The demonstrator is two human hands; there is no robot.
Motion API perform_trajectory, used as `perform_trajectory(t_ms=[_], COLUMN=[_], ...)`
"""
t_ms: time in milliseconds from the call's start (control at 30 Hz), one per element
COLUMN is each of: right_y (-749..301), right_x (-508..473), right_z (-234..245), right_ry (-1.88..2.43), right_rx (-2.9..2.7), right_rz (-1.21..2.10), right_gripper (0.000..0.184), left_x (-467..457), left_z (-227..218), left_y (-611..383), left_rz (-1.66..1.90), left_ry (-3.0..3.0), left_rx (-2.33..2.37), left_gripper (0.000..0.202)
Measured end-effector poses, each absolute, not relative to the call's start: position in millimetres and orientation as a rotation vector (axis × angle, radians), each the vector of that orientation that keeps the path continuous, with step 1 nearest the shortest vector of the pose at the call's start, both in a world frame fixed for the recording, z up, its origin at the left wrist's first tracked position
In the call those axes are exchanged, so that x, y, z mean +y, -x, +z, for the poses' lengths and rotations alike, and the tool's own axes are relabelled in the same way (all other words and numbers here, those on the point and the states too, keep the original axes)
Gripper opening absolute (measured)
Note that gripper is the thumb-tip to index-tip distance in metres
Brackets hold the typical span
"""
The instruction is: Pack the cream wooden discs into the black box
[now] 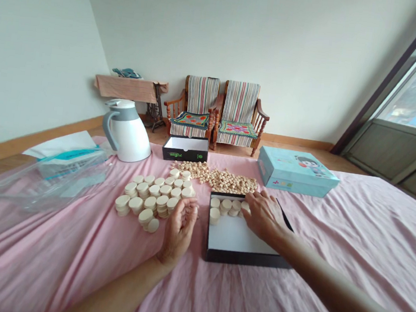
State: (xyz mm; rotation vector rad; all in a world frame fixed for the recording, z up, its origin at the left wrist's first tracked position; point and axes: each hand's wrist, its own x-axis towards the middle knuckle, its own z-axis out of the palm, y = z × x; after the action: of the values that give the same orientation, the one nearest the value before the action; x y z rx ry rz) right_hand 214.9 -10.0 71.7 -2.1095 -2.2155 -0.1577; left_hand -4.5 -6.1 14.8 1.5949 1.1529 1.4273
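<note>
Rm in blk box (240, 237), nr half; disc stacks (151, 203) obstruct to L.

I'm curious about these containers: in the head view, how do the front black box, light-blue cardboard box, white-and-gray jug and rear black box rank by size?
1. Front black box
2. Light-blue cardboard box
3. White-and-gray jug
4. Rear black box
The first is nearest, so its true lead is unsure.

Just right of the white jug (133, 135), green lettering (180, 156) marks the small black box (167, 152) (too small for us to read); farther right, we make out coloured characters (282, 183), unclear too, on the light-blue box (296, 168).
</note>
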Motion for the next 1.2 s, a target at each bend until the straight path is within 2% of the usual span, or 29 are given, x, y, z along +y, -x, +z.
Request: perform_trajectory(t_ms=[233,433,533,900,1067,1200], right_y=[-219.4,-195.3,-177.3,-182.1,-231.2,-259.6], right_x=[-6.3,-0.7,3.8,-4.5,-5.5,-3.9], right_z=[61.9,65.5,66.1,68.0,71.5,61.7], right_ry=[2.022,1.627,1.56,1.647,1.787,1.988], right_rx=[-2.173,-2.244,-2.255,-2.184,-2.077,-2.125], right_rz=[-0.167,0.004,0.036,0.125,-0.003,-0.059], right_gripper=[0.013,0.012,0.012,0.011,0.014,0.008], left_x=[-6.1,-4.8,-4.4,-5.9,-5.7,-5.1], left_z=[14.9,10.8,10.3,14.0,13.9,12.1], left_y=[4.3,4.7,5.4,5.7,5.2,4.4], left_rz=[1.415,1.419,1.416,1.428,1.429,1.436], left_ry=[-1.605,-1.617,-1.615,-1.599,-1.615,-1.624], left_rx=[1.152,1.141,1.142,1.141,1.126,1.112], left_gripper=[0.026,0.027,0.027,0.027,0.026,0.025])
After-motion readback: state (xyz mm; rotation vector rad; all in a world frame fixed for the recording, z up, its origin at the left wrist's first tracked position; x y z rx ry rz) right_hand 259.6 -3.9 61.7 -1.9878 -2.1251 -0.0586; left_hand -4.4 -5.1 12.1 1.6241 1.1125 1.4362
